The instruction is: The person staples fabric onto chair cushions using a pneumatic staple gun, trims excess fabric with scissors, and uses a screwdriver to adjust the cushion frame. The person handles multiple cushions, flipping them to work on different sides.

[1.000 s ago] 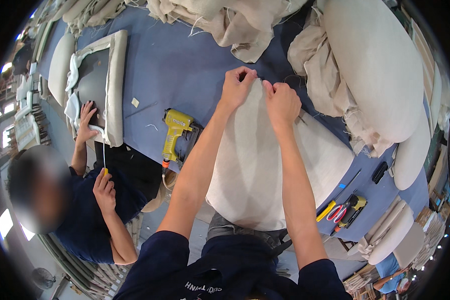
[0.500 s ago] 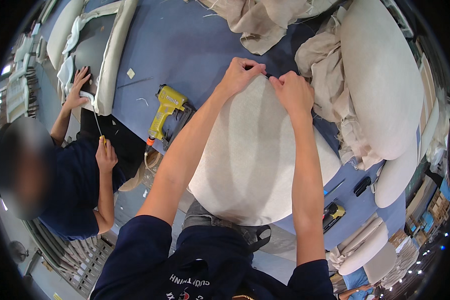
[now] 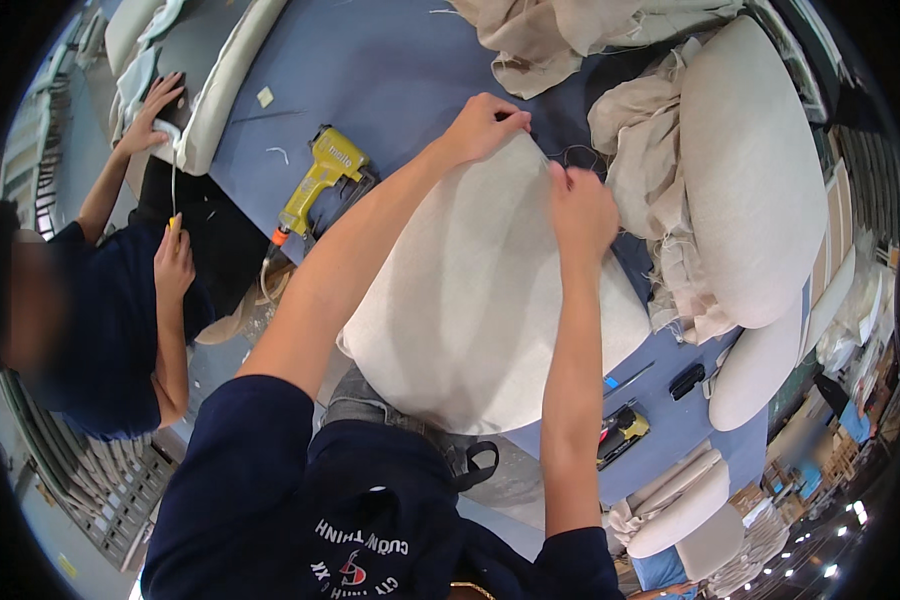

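Note:
A beige upholstered cushion (image 3: 470, 290) lies in front of me, partly over the table's near edge. At its far corner, my left hand (image 3: 485, 128) is closed on the fabric edge, thumb and fingers together. My right hand (image 3: 582, 208) is closed in a pinch just to the right of that corner. What its fingertips hold is too small to make out. A thin dark thread (image 3: 595, 152) curls on the table just beyond them.
A yellow staple gun (image 3: 320, 180) lies left of the cushion; another yellow tool (image 3: 625, 436) lies right. Padded cushions (image 3: 750, 180) and loose beige fabric (image 3: 635, 150) crowd the right. At left, a co-worker's hand (image 3: 173, 262) holds a yellow-handled tool against an upholstered frame (image 3: 232, 85).
My right hand has drawn back toward me from the cushion's far corner, and the thread now shows. My left hand stays at the corner. The whole view has shifted slightly.

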`<state>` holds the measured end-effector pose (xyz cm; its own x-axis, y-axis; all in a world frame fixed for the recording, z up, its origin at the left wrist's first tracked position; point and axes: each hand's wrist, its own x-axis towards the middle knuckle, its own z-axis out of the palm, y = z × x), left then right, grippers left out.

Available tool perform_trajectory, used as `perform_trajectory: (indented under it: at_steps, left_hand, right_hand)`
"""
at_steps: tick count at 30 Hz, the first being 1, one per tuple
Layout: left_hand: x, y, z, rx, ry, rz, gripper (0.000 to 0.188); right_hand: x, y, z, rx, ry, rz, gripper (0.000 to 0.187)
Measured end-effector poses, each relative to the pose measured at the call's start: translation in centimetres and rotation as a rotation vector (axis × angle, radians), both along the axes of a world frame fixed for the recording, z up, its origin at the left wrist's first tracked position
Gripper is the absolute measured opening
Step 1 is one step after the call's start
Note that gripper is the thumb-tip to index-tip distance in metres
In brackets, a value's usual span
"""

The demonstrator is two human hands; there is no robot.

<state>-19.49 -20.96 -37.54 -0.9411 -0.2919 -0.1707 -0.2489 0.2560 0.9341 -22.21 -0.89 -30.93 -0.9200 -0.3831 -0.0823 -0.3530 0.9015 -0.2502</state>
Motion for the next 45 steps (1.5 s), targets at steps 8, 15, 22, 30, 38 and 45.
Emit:
perform_trajectory:
  at_steps: [8,15,22,30,38,45]
  left_hand:
    - [1.3,6.6,3.0,-0.898,0.192,-0.237,0.032]
    - [1.9,19.7,4.2,-0.929,0.224,-0.453,0.04]
    - [2.0,25.8,4.6,-0.847,0.25,-0.617,0.045]
    - [1.5,26.0,5.2,-0.843,0.154,-0.661,0.046]
    - [1.5,26.0,5.3,-0.845,0.156,-0.655,0.045]
    - [1.5,26.3,4.9,-0.861,0.196,-0.633,0.043]
  right_hand:
    - [13.9,22.6,2.1,-0.082,-0.199,-0.453,0.04]
    - [13.4,30.2,3.1,0.065,0.02,-0.559,0.038]
    - [4.0,29.2,3.6,0.185,0.024,-0.418,0.04]
    - [0.6,30.0,2.6,0.323,-0.052,-0.206,0.034]
    - [0.0,30.5,2.0,0.32,-0.045,-0.095,0.032]
    - [5.1,27.8,-1.8,0.183,0.027,-0.618,0.044]
